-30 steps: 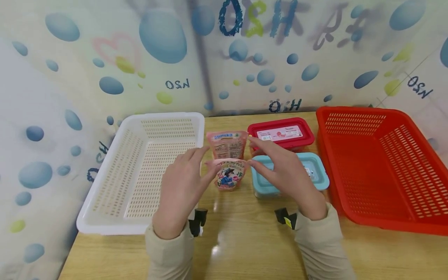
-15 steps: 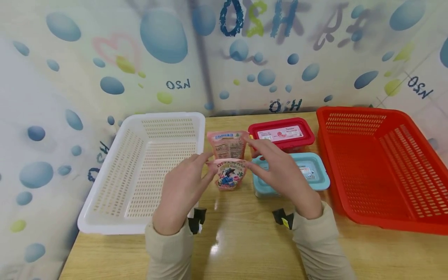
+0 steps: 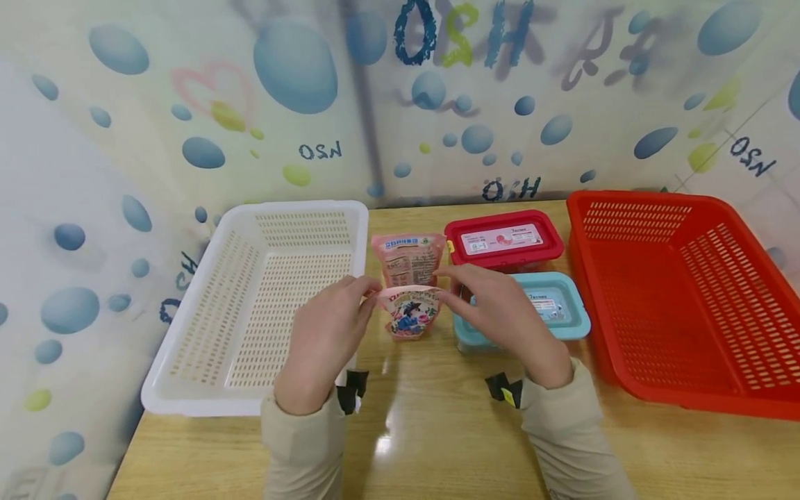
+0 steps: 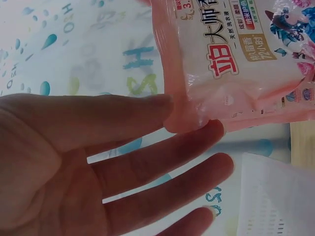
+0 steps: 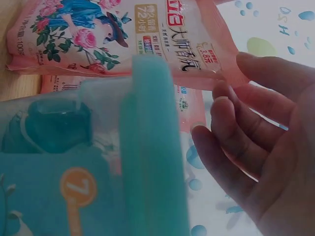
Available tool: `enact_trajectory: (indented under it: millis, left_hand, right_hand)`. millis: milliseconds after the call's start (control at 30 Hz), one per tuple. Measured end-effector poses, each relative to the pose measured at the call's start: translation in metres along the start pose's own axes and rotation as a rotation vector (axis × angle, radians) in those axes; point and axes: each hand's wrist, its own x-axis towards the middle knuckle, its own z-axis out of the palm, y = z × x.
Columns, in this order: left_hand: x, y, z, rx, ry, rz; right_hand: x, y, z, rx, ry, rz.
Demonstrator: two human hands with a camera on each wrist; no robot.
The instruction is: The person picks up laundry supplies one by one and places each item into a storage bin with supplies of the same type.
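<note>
A pink laundry-detergent pouch (image 3: 410, 318) with a printed figure in a hat stands upright on the table. The left hand (image 3: 321, 333) pinches its top left corner between thumb and index finger; the other fingers are spread in the left wrist view. At the top right corner, the right hand (image 3: 509, 319) pinches the pouch with thumb and index finger, its remaining fingers loosely bent. Behind it is a second pink pouch (image 3: 409, 262), back label showing, its lower part hidden. A teal-lidded box (image 3: 565, 309) sits beside the right hand, partly covered by it.
A box with a red lid (image 3: 550, 239) lies behind the teal one. To the left stands a white perforated basket (image 3: 206, 278), to the right a red basket (image 3: 584, 292). A patterned backdrop (image 3: 387, 125) rises behind the wooden table (image 3: 437, 430).
Both hands have closed in on the front pouch's top corners. The right index finger has come down from beside the red lid to the pouch. The pouches and boxes stay in place.
</note>
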Motion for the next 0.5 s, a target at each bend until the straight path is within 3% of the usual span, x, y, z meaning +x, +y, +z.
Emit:
enact_trajectory:
  millis: [200,500]
  left_hand:
    - [0.0008,0.0011,-0.0004,-0.001,-0.011,-0.008]
    - [-0.0015,0.0013,-0.0028,0.013,-0.099,0.001]
  right_hand:
    - [0.0014,0.0008,0.0019,-0.034,-0.029,0.018]
    - [0.0008,0.0034,0.0017,-0.074,-0.033,0.004]
